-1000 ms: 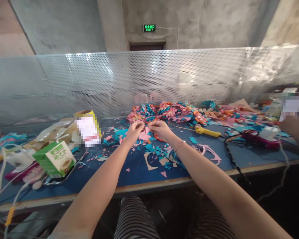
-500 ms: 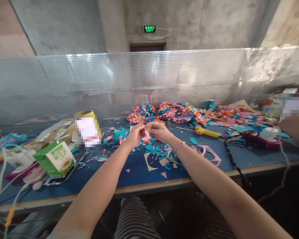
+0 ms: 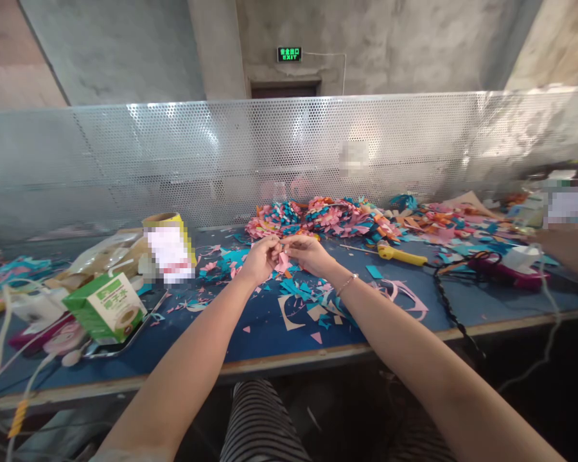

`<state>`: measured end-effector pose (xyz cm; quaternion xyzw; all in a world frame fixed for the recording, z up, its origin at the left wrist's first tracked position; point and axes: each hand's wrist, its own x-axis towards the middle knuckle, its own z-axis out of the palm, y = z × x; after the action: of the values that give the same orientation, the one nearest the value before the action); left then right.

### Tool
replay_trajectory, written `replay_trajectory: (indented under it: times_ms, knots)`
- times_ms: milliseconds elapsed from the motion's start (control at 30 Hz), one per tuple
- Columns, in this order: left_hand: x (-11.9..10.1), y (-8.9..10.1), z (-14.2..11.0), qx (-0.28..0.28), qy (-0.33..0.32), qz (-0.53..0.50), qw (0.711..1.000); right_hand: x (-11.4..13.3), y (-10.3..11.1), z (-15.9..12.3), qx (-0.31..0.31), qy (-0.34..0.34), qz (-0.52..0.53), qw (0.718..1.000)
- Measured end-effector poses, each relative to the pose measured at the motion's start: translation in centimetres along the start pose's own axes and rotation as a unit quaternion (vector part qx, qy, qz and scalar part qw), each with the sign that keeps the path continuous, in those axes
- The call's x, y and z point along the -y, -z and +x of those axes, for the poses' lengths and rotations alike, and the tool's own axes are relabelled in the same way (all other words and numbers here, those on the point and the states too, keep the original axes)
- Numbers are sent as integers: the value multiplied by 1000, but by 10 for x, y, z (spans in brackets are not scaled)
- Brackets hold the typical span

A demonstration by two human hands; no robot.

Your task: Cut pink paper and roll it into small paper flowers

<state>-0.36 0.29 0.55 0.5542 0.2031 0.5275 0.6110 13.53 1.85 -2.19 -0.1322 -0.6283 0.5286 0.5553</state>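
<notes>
Above the middle of the blue table [image 3: 264, 343], both my hands meet around a small pink piece [image 3: 282, 262], paper or felt by its look. My left hand [image 3: 262, 258] pinches it from the left, fingers curled. From the other side, the fingertips of my right hand [image 3: 309, 253] close on it too; a thin bracelet is on that wrist. Part of the piece is hidden by my fingers. Right behind my hands lies a heap of pink, blue and orange flower shapes [image 3: 334, 215]. Blue and pink scraps [image 3: 301, 292] are scattered beneath and around them.
A yellow hot glue gun [image 3: 402, 255] lies to the right, its cord by a purple power strip [image 3: 505, 273]. On the left stand a green-white carton [image 3: 108, 308] on a tray and a yellow roll [image 3: 190, 240]. A perforated metal screen [image 3: 270, 147] backs the table. Another person's arm [image 3: 571, 253] reaches in at right.
My hands stay together on the pink piece, with only a slight shift of the fingers. The other things lie where they were.
</notes>
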Motion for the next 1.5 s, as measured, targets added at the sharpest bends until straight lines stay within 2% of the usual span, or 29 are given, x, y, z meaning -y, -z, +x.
replay_trajectory:
  times_ms: [400, 600, 733, 833, 900, 1067, 1267, 1500]
  knots:
    - [-3, -4, -3, -31, 18, 68, 997, 0, 1, -1, 5, 0, -19, 1000]
    - [-2, -2, -1, -35, 30, 61, 997, -1, 1, -1, 6, 0, -32, 999]
    - [1, 3, 4, -86, 13, 54, 995, -4, 4, 2, -27, 2, -65, 998]
    - [3, 9, 6, -154, 19, 94, 983, -9, 9, 6, -77, 3, -100, 992]
    - [5, 12, 7, -169, 30, 131, 976, -11, 12, 8, -98, 5, -117, 988]
    - [14, 19, 9, -114, -16, 229, 967, -13, 14, 11, -130, 17, -133, 982]
    - [17, 23, 11, -121, -47, 263, 956, -13, 13, 10, -135, -12, -97, 986]
    - [17, 26, 11, -94, -60, 270, 956, -8, 9, 8, -123, -24, -141, 982]
